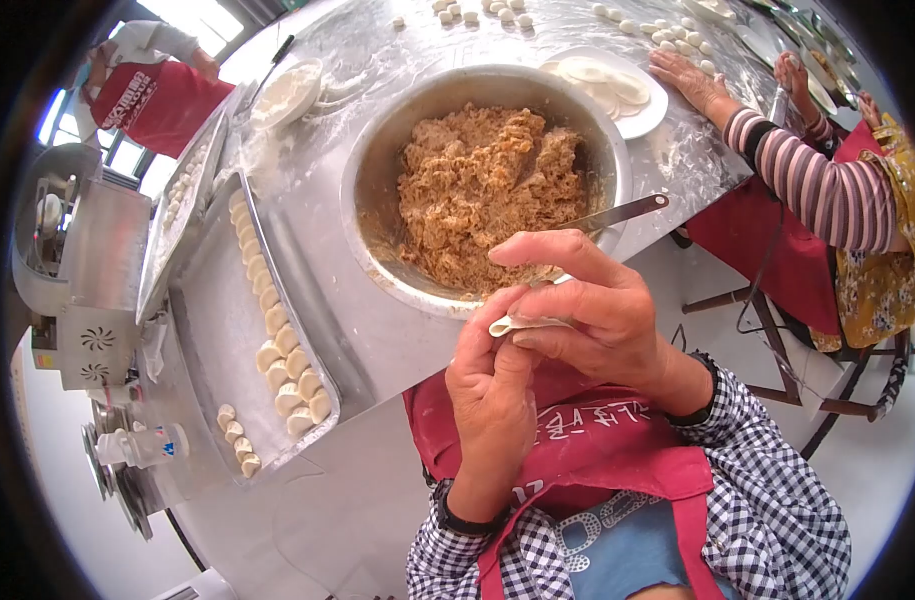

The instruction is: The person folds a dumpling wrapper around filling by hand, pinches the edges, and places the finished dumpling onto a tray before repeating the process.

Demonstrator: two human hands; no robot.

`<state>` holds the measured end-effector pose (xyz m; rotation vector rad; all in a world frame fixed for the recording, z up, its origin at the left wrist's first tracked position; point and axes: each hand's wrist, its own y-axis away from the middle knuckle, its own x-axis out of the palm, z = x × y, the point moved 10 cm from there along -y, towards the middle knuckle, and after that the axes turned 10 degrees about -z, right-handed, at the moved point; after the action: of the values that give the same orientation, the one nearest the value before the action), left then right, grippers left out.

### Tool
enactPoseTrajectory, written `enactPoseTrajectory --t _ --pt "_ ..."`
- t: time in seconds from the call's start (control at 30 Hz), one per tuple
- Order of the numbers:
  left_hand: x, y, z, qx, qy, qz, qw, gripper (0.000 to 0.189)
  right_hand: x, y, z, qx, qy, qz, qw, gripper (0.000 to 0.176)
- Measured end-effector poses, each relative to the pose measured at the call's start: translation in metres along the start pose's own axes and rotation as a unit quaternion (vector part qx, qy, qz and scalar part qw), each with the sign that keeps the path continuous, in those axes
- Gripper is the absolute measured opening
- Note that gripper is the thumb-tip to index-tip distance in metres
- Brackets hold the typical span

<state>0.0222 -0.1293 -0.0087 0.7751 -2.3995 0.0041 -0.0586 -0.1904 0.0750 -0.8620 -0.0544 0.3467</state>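
Note:
A folded dumpling (517,324) is pinched between my two hands, in front of the near rim of the metal bowl. My left hand (494,400) grips its left end between thumb and fingers. From the right, my right hand (612,320) presses its edge, with the index finger raised over it. My fingers hide most of the dumpling. Just beyond them is the large metal bowl (362,225), holding brown minced filling (477,180). A flat metal utensil (627,212) leans out over its right rim.
To the left, a metal tray (202,330) holds rows of shaped dumplings (292,380). A plate of round wrappers (647,115) stands behind the bowl. Dough pieces (677,38) lie on the floured table. Co-workers (807,170) stand or sit at the right and far left.

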Motion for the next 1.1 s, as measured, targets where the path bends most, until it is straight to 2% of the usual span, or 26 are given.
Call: enactPoseTrajectory --t 0.13,0.23,0.3,0.4,0.43,0.5,0.63,0.7,0.8,1.03,1.1 --pt "0.002 -0.001 0.007 -0.037 0.026 -0.014 0.999 0.039 0.003 0.003 0.002 -0.042 0.035 0.03 0.998 0.013" --pt "0.0 -0.002 0.006 -0.014 -0.041 -0.007 0.999 0.041 0.007 0.006 -0.004 -0.037 0.025 0.048 0.998 0.012" --pt "0.005 0.0 0.0 0.075 -0.195 0.047 0.977 0.044 0.011 0.007 -0.004 -0.057 0.022 0.07 0.996 0.012" --pt "0.004 -0.001 0.001 0.065 -0.231 0.049 0.97 0.047 0.009 0.007 -0.006 -0.027 -0.003 0.071 0.997 0.014" --pt "0.005 -0.001 0.0 0.064 -0.231 0.049 0.97 0.047 0.01 0.006 -0.003 -0.026 -0.002 0.071 0.997 0.014" --pt "0.004 0.0 -0.002 0.06 -0.201 0.038 0.977 0.049 0.009 0.005 -0.015 0.066 -0.035 0.053 0.996 0.017" --pt "0.006 -0.001 -0.003 0.054 -0.165 0.022 0.985 0.05 0.009 0.008 -0.015 0.03 -0.046 0.077 0.995 0.018" --pt "0.004 0.0 0.003 0.0 -0.128 0.012 0.992 0.049 0.007 0.011 -0.023 0.082 -0.078 0.069 0.991 0.017" --pt "0.002 0.0 0.002 -0.021 -0.13 0.008 0.991 0.048 0.006 0.013 -0.027 0.108 -0.084 0.058 0.989 0.014" --pt "-0.002 0.0 0.007 -0.037 -0.141 -0.001 0.989 0.048 0.006 0.013 -0.024 0.104 -0.067 0.062 0.99 0.01" --pt "0.005 0.001 0.01 -0.082 -0.047 0.001 0.996 0.048 0.003 0.013 -0.022 0.097 -0.042 0.045 0.993 0.009"
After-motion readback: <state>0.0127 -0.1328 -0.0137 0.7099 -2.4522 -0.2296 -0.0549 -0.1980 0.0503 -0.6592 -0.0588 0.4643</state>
